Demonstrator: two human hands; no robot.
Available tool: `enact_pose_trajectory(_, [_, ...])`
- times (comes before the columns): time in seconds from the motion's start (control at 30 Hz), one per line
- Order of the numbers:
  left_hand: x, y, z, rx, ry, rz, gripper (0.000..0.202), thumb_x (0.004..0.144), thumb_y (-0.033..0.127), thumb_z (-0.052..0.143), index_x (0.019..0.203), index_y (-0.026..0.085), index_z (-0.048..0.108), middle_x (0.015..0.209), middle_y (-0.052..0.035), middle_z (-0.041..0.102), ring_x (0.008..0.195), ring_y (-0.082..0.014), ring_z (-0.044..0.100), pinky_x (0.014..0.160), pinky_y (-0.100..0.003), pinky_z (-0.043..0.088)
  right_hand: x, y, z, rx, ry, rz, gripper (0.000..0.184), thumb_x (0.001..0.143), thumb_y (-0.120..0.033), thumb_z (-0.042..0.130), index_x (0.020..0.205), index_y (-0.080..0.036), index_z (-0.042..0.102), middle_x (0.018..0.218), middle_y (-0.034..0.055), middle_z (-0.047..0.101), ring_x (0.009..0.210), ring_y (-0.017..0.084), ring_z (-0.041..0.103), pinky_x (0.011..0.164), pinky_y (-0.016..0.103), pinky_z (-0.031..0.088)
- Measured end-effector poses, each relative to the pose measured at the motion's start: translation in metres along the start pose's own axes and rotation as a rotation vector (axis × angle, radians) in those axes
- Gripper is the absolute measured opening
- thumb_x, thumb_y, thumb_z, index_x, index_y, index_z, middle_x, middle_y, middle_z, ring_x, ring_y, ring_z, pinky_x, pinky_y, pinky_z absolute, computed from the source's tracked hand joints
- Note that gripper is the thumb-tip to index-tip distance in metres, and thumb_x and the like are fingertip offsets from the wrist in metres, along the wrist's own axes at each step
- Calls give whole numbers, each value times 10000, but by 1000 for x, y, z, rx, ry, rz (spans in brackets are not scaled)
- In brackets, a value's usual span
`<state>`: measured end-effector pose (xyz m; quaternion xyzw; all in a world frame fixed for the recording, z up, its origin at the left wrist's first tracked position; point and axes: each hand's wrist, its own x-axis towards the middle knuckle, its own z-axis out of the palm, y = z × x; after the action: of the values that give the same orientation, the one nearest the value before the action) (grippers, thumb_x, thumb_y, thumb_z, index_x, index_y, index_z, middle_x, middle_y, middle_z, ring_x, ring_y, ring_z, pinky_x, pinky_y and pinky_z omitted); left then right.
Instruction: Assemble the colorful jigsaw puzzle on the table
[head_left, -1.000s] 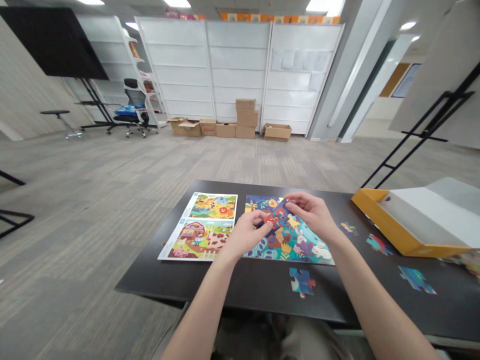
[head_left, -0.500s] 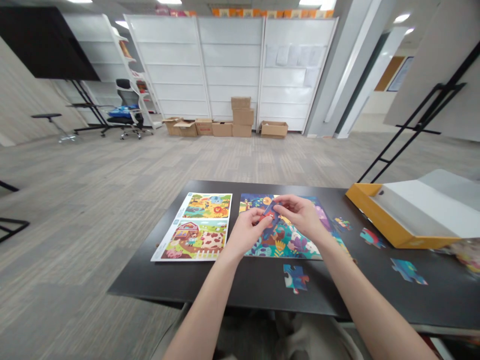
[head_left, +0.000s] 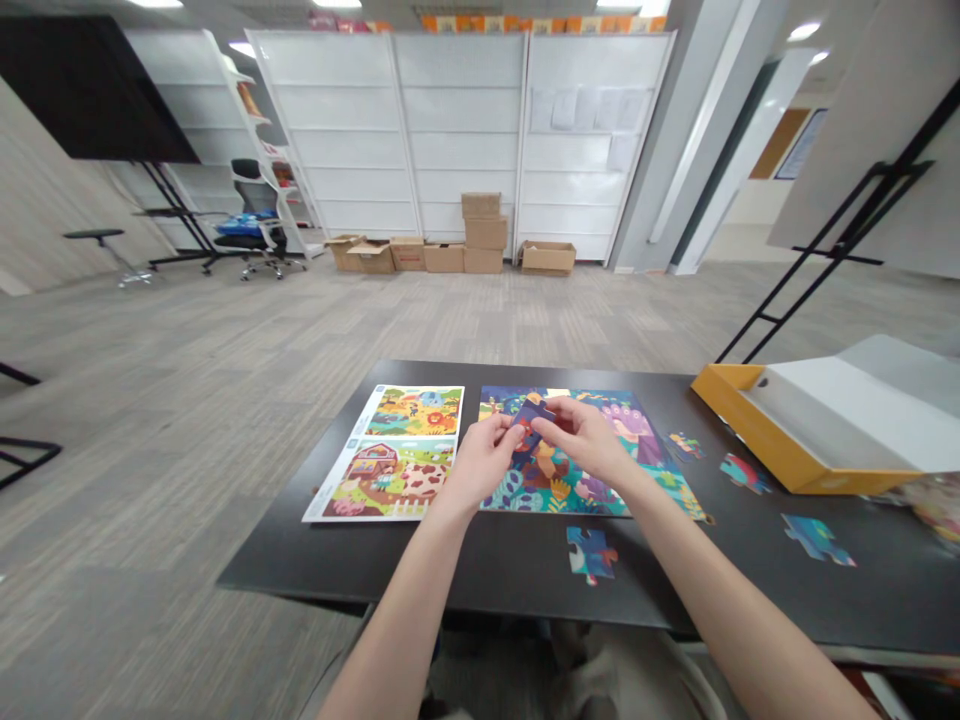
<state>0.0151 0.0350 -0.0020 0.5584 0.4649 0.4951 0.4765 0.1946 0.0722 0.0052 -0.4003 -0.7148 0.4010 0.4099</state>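
Note:
My left hand (head_left: pixel 484 462) and my right hand (head_left: pixel 581 440) pinch a dark blue and red jigsaw piece (head_left: pixel 531 420) between their fingers. They hold it over a large colourful jigsaw puzzle (head_left: pixel 637 440) of plants and animals. A printed picture sheet (head_left: pixel 382 455) with farm and jungle scenes lies just left of my left hand. Loose puzzle pieces lie on the table to the right, among them a blue and red piece (head_left: pixel 591 555) near my right forearm. My fingers hide much of the held piece.
The dark table (head_left: pixel 300 560) carries a yellow box with a white inner lid (head_left: pixel 780 435) at the right, plus further pieces (head_left: pixel 817 537). Beyond its far edge are a carpeted floor, cardboard boxes (head_left: pixel 480 245) and white shelving (head_left: pixel 457 130).
My hands have come closer together, with the right hand now further left over the held piece. The view has shifted slightly since the oldest frame.

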Motion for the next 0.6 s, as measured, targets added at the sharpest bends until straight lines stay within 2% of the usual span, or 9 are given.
enact_pose_trajectory(0.1, [2,-5,0,-48,23,-1,291,847,432,675,889,144,670,827,-65,729,765,-180,678,700,-273,510,-1,2,1,-61,-84,37,317,851,-501,678,868,-185,701,767,45,727,706,199,683,638,301,536])
enact_pose_trajectory(0.27, [2,-6,-6,10,12,37,258,824,406,707,865,151,707,836,-69,737,806,-205,696,735,-298,547,0,2,2,-146,-48,44,318,846,-467,682,724,-175,648,699,49,716,661,196,676,593,284,502])
enact_pose_trajectory(0.47, [2,-1,-13,144,38,58,211,821,360,676,802,153,715,804,-73,735,760,-204,684,749,-318,548,-3,-6,9,-148,-103,14,246,898,-405,620,847,-174,690,787,59,747,716,195,696,637,293,519])
enact_pose_trajectory(0.6, [0,5,-17,146,-29,54,226,814,381,688,801,159,727,812,-67,739,770,-198,679,746,-305,536,-5,-7,9,-196,-120,-4,252,908,-376,589,828,-163,698,720,29,709,641,155,627,562,254,457])
